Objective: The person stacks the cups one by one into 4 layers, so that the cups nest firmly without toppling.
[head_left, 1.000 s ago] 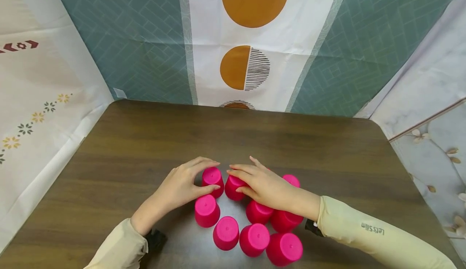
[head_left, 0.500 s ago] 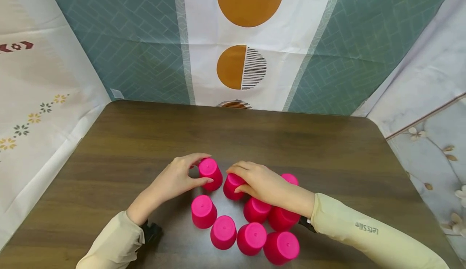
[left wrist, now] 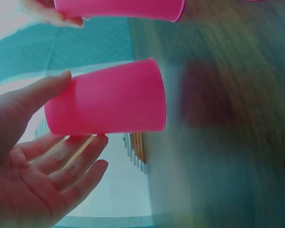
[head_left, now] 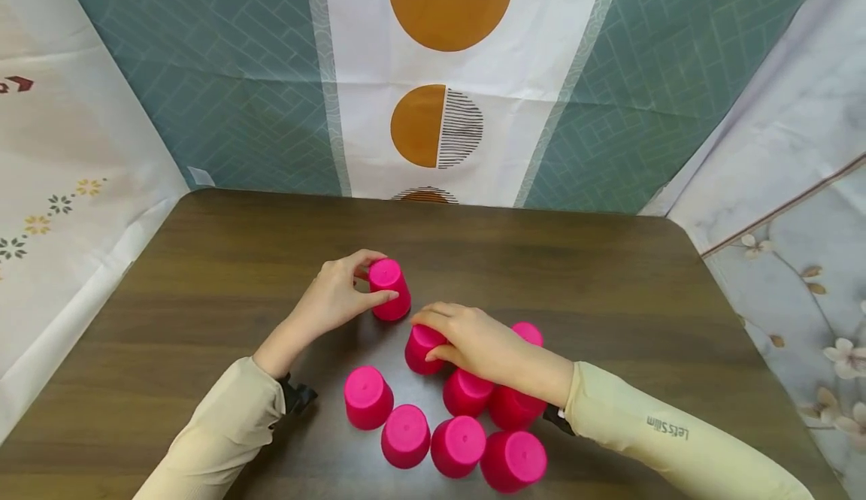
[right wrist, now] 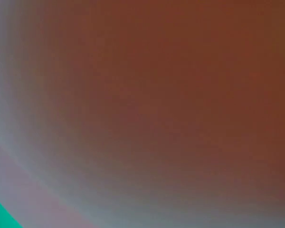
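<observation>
My left hand (head_left: 331,297) pinches an upside-down pink plastic cup (head_left: 392,301) between thumb and fingers, out ahead of the other cups. In the left wrist view this cup (left wrist: 107,102) hangs close over the table, its reflection showing on the wood beside the rim. Thumb and fingers of my right hand (head_left: 483,346) curl round a second pink cup (head_left: 418,351), just nearer and to the right. The back of that hand partly covers cups behind it. Only a brown blur fills the right wrist view.
Several more upside-down pink cups stand in front of my hands, among them a cup at the left (head_left: 368,398) and one at the near right (head_left: 514,461). Another cup (head_left: 528,332) shows past my right wrist. The brown wooden table (head_left: 271,237) meets patterned cloth (head_left: 257,109) behind.
My left hand has taken hold of its cup and carried it forward, away from the group. My right hand has closed round its cup, which has hardly moved.
</observation>
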Tool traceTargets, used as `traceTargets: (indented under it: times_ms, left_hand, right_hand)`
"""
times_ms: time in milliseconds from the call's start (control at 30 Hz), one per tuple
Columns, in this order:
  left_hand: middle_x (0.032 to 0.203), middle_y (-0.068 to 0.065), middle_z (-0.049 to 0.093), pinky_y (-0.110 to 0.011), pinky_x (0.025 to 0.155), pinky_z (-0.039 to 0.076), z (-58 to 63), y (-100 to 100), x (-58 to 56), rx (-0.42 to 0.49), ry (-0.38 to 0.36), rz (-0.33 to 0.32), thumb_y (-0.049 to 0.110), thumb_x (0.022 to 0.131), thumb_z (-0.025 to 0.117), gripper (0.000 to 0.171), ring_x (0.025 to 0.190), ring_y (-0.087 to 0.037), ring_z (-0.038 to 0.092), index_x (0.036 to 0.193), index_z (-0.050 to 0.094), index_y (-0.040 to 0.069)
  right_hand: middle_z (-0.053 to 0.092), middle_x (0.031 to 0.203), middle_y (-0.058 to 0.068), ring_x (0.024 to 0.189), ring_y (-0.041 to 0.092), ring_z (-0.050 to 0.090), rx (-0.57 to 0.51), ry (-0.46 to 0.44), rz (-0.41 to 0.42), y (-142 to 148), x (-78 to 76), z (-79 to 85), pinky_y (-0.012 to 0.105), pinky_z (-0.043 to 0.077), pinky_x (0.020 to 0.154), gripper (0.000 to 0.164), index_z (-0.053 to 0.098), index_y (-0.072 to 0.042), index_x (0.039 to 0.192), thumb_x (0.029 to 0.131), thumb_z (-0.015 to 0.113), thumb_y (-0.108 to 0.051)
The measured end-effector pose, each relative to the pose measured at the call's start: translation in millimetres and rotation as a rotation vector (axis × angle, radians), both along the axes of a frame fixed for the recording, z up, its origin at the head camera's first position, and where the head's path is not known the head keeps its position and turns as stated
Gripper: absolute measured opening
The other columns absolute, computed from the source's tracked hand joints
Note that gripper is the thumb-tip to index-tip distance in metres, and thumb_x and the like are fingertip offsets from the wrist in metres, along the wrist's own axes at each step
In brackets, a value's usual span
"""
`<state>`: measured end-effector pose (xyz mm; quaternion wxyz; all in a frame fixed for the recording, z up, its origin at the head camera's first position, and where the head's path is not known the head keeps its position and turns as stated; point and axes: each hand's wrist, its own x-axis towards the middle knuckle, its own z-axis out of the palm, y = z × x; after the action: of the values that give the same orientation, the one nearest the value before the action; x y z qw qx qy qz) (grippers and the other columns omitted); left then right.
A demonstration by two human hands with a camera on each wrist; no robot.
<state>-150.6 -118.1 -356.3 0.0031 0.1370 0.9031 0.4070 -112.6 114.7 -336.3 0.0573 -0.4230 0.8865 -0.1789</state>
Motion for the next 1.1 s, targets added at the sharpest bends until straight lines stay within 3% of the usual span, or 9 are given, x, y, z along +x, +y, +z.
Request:
traceTargets:
  times_ms: [133, 333, 567, 700, 900, 1000, 1100]
  left_hand:
    - [0.105, -0.012, 0.066, -0.036, 0.071, 0.056, -4.4, 1.4, -10.4, 0.01, -0.056, 0.0, 0.023, 0.072, 0.08, 0.057, 0.093, -0.029, 0.064, 0.121, 0.056, 0.006]
    - [0.106, -0.012, 0.066, -0.037, 0.072, 0.055, -8.7, 3.6, -19.1, -0.001, -0.06, -0.016, 0.023, 0.072, 0.079, 0.056, 0.095, -0.03, 0.063, 0.121, 0.056, 0.007]
    - [0.108, -0.013, 0.064, -0.037, 0.072, 0.055, -12.8, 1.5, -22.9, 0.02, -0.053, -0.064, 0.019, 0.074, 0.078, 0.054, 0.096, -0.031, 0.062, 0.121, 0.055, 0.006]
    - [0.111, -0.014, 0.063, -0.038, 0.075, 0.056, -13.9, -0.1, -21.7, 0.03, -0.066, -0.082, 0.019, 0.074, 0.078, 0.056, 0.097, -0.031, 0.062, 0.123, 0.053, 0.005]
    - [0.123, -0.019, 0.056, -0.045, 0.083, 0.052, -13.8, -8.0, -13.1, -0.019, -0.137, -0.085, 0.025, 0.077, 0.075, 0.074, 0.107, -0.035, 0.058, 0.137, 0.036, 0.006]
    - [0.13, -0.02, 0.051, -0.05, 0.087, 0.049, -9.4, -15.2, -1.0, -0.06, -0.187, -0.056, 0.03, 0.08, 0.072, 0.079, 0.113, -0.037, 0.054, 0.142, 0.029, 0.007]
    - [0.135, -0.019, 0.047, -0.053, 0.09, 0.046, -1.1, -22.0, 18.8, -0.097, -0.214, -0.018, 0.037, 0.082, 0.069, 0.08, 0.118, -0.037, 0.05, 0.143, 0.026, 0.009]
  right_hand:
    - [0.058, 0.122, 0.006, 0.113, 0.02, 0.056, -0.002, -0.011, -0.002, -0.3, 1.9, -1.4, 0.028, 0.05, 0.089, 0.049, 0.056, -0.008, 0.126, 0.081, 0.073, -0.02]
    - [0.058, 0.122, 0.007, 0.113, 0.02, 0.056, -0.01, -0.014, 0.005, 0.0, 0.3, -2.8, 0.028, 0.05, 0.089, 0.049, 0.057, -0.009, 0.126, 0.081, 0.073, -0.02]
    - [0.058, 0.122, 0.007, 0.113, 0.02, 0.056, -0.007, -0.006, 0.008, -0.9, -0.9, -2.4, 0.035, 0.044, 0.099, 0.049, 0.057, -0.008, 0.125, 0.08, 0.074, -0.02]
    - [0.058, 0.122, 0.007, 0.113, 0.02, 0.056, 0.008, -0.001, 0.001, -2.1, 0.7, -1.6, 0.033, 0.048, 0.094, 0.049, 0.057, -0.008, 0.125, 0.081, 0.073, -0.02]
    - [0.059, 0.12, 0.007, 0.109, 0.02, 0.058, 0.02, -0.005, 0.012, -4.4, -1.2, 1.5, 0.028, 0.052, 0.086, 0.05, 0.057, -0.008, 0.124, 0.08, 0.075, -0.022]
    - [0.061, 0.117, 0.006, 0.105, 0.019, 0.06, 0.011, -0.048, 0.008, -5.9, -4.6, 4.2, 0.027, 0.053, 0.083, 0.051, 0.059, -0.008, 0.122, 0.077, 0.077, -0.021]
    - [0.063, 0.112, 0.005, 0.099, 0.018, 0.062, 0.001, -0.09, 0.003, -7.3, -9.2, 7.7, 0.026, 0.054, 0.079, 0.052, 0.061, -0.008, 0.119, 0.073, 0.08, -0.021]
